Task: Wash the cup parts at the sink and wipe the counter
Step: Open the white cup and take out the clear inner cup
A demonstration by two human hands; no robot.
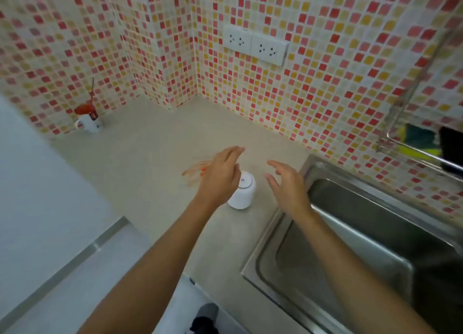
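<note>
On counter (150, 143): lidded white cup (241, 192) | hands (220, 175) open beside it

Small white lidded cup (241, 192), upright on the pale surface (155, 143), just at nine o'clock of the steel sink (355, 236). Orange smear (196, 172) at ten o'clock of the cup.

wall sockets (255, 45), white mug (87, 124) in corner
</note>
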